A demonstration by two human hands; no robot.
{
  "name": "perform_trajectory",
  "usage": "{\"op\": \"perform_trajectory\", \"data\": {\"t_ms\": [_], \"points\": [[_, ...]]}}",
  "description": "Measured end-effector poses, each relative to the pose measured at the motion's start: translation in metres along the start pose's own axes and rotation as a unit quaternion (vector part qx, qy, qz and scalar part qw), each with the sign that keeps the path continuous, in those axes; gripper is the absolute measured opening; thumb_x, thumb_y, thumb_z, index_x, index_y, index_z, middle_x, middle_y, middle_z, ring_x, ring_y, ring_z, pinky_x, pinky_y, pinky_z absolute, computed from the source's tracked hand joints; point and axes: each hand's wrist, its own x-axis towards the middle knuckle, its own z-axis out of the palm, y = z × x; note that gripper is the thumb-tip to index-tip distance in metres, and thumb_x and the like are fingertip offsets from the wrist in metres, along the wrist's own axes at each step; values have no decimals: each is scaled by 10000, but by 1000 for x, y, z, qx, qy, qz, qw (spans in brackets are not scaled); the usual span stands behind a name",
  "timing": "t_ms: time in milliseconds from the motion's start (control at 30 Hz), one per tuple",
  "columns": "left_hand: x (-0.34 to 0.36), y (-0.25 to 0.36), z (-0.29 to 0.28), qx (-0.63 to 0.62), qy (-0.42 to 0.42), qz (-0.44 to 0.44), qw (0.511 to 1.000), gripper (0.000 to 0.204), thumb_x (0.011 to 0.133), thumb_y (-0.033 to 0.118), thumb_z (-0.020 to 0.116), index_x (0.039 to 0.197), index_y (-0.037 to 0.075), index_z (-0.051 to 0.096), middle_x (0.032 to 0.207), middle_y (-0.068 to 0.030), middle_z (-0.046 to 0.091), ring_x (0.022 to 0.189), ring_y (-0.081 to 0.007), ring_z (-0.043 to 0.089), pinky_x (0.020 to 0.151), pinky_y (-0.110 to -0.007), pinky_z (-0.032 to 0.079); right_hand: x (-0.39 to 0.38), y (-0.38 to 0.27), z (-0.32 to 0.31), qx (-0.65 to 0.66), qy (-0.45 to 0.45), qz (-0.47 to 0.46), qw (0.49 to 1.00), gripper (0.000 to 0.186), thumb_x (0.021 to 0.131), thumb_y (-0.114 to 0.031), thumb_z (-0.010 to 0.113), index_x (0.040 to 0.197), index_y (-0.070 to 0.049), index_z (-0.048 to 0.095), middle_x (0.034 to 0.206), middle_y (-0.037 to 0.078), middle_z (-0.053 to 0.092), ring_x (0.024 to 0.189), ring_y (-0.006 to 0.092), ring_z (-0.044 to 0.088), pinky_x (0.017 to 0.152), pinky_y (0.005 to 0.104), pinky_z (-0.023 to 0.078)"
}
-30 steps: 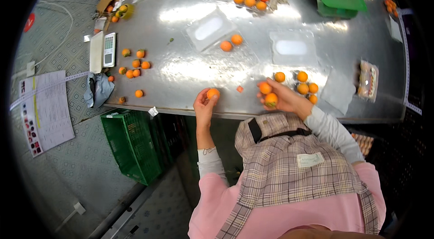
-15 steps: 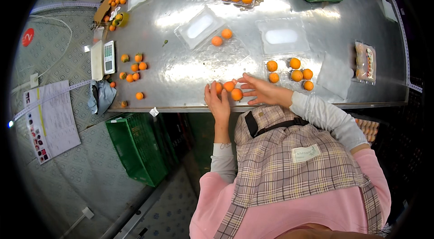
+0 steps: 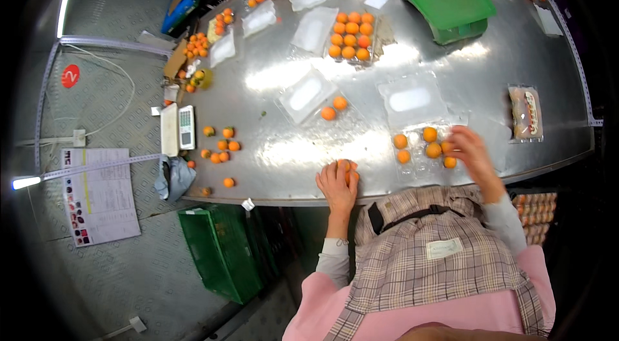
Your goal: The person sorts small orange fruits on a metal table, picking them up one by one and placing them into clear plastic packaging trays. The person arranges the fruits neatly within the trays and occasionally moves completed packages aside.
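Observation:
My left hand (image 3: 336, 185) rests near the table's front edge, its fingers curved over a couple of round orange fruits (image 3: 351, 177) that they partly cover. Farther right, my right hand (image 3: 476, 159) reaches over a clear plastic tray (image 3: 418, 161) holding several orange fruits (image 3: 433, 150). Its fingers are curled in against the fruits on the tray's right side; what lies between them is hidden. Joined to the tray on its far side is a clear lid (image 3: 425, 86) with a white oval pad. Another clear pack (image 3: 308, 92) lies to the left, two fruits (image 3: 329, 113) beside its pad.
Loose fruits (image 3: 222, 145) lie at the table's left, near a scale (image 3: 187, 127). A full fruit tray (image 3: 350, 38), a green plastic bin (image 3: 445, 2) and further packs stand farther back. A sealed pack (image 3: 525, 113) lies at right. Green crates (image 3: 216, 254) stand below the front edge.
My right hand has moved right, from beside the loose fruits to the tray. My left hand has closed over the remaining fruits. The view has shifted, showing more of the table's far end.

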Motion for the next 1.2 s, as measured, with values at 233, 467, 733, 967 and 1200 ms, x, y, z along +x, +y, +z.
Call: {"op": "perform_trajectory", "data": {"t_ms": [233, 467, 733, 967, 1200], "points": [[15, -9, -25, 10, 61, 27, 998, 318, 835, 254, 741, 1108, 107, 668, 1173, -115, 628, 1169, -346, 545, 1072, -553, 339, -127, 130, -350, 100, 500, -159, 845, 335, 961, -162, 687, 1294, -128, 672, 1092, -20, 679, 923, 84, 612, 743, 241, 463], [16, 9, 2, 0, 11, 113, 994, 306, 823, 230, 712, 1091, 91, 663, 1194, -146, 606, 1153, -371, 545, 1016, -546, 392, -284, 317, -426, -370, 569, 62, 732, 464, 1024, -278, 585, 1354, 48, 586, 1409, 198, 585, 1264, 323, 561, 1075, 400, 440], [-12, -84, 55, 104, 26, 104, 989, 77, 797, 176, 684, 848, 120, 698, 956, -84, 656, 920, -334, 595, 881, -519, 424, -252, 296, -284, -432, 624, 178, 627, 497, 1049, -435, 467, 1338, -46, 577, 1347, 245, 560, 1279, 443, 498, 1040, 566, 436], [7, -40, 13, 128, -5, 52, 990, 262, 920, 267, 630, 1096, 83, 693, 1095, -110, 648, 1099, -341, 572, 1040, -549, 401, -269, 225, -252, -411, 603, 264, 630, 507, 898, -383, 672, 1301, -90, 581, 1297, 213, 607, 1230, 442, 551, 1007, 590, 448], [9, -69, 62, 224, -81, 80, 968, 465, 995, 423, 564, 1292, 70, 621, 1261, -143, 634, 1160, -324, 599, 1034, -513, 438, -244, 210, -250, -395, 588, 267, 653, 584, 867, -262, 683, 1382, -35, 529, 1326, 266, 570, 1256, 456, 533, 1040, 582, 432]]}}
